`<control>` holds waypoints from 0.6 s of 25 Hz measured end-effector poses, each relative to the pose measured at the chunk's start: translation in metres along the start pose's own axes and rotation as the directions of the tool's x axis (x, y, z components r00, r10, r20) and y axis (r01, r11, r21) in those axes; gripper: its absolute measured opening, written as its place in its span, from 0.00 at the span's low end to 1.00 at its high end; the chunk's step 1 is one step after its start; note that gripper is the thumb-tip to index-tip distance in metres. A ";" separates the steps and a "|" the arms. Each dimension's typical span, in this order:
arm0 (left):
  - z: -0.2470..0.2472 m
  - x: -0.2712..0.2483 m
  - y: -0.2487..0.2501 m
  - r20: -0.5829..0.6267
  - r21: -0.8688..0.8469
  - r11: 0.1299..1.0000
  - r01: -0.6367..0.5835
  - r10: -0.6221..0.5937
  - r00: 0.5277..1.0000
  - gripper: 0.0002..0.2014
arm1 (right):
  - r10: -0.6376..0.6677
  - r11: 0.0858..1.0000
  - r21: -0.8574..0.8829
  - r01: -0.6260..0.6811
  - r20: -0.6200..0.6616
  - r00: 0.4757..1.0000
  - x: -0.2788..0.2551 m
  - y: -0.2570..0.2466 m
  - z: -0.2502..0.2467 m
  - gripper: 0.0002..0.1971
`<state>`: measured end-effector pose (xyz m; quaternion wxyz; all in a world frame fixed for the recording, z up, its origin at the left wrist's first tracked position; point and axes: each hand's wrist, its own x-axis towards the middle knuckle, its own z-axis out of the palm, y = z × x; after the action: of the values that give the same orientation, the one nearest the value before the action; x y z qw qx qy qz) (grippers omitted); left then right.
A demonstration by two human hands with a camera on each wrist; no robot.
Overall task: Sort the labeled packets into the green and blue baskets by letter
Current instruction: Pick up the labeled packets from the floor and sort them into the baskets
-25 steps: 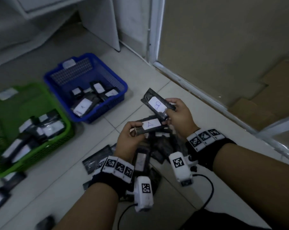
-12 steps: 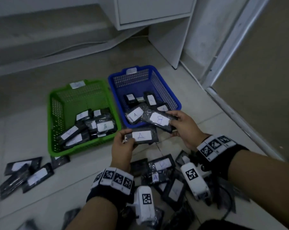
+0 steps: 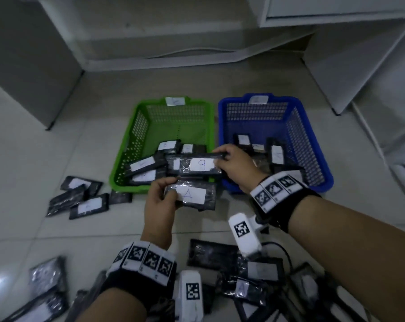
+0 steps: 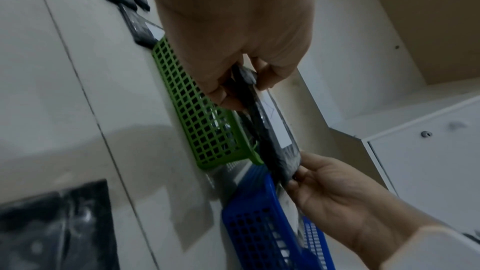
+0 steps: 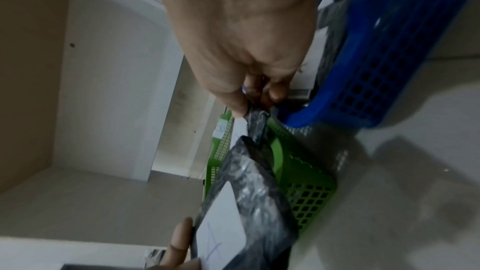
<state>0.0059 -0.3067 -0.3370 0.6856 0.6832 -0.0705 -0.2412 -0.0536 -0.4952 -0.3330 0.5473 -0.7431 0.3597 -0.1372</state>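
Observation:
The green basket point(image 3: 127, 145) stands on the left and the blue basket point(image 3: 322, 163) on the right, each holding several black packets with white labels. My right hand point(image 3: 220, 159) pinches a packet labeled B point(image 3: 201, 165) over the green basket's near right corner. Just in front of it, my left hand point(image 3: 167, 190) grips a packet labeled A point(image 3: 192, 195) by its left end, before the gap between the baskets. In the left wrist view my left hand point(image 4: 239, 89) holds the A packet point(image 4: 270, 126) edge-on. In the right wrist view my right hand point(image 5: 257, 102) pinches the B packet point(image 5: 257, 128).
Loose packets point(image 3: 80, 201) lie on the tiled floor left of the green basket. A larger pile of packets point(image 3: 243, 275) and a cable sit near my wrists. White cabinets point(image 3: 336, 10) stand behind the baskets, with a cabinet leg point(image 3: 336, 110) close to the blue basket.
The head view has swung so both baskets now face me. My right hand has carried the B packet from over the blue basket to over the green one. My left hand still holds the A packet.

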 end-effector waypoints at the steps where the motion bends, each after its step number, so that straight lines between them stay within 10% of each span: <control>1: -0.005 0.000 0.000 -0.027 -0.005 1.000 -0.003 0.003 1.000 0.14 | -0.023 0.998 -0.063 0.024 0.010 1.000 0.003 -0.002 0.007 0.11; 7: -0.012 -0.002 0.011 -0.084 -0.042 0.999 -0.010 0.006 0.996 0.13 | -0.227 0.923 -0.313 0.226 0.033 0.973 0.003 -0.002 0.019 0.14; 15: 0.115 0.029 0.008 0.210 0.095 0.992 -0.081 0.059 0.976 0.16 | -0.179 0.964 -0.248 0.092 -0.353 0.918 -0.051 0.045 -0.087 0.10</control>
<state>-0.0155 -0.4230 -0.3291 0.6466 0.6859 -0.1777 -0.2827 -0.1588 -0.5288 -0.3327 0.3697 -0.7843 0.4177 -0.2715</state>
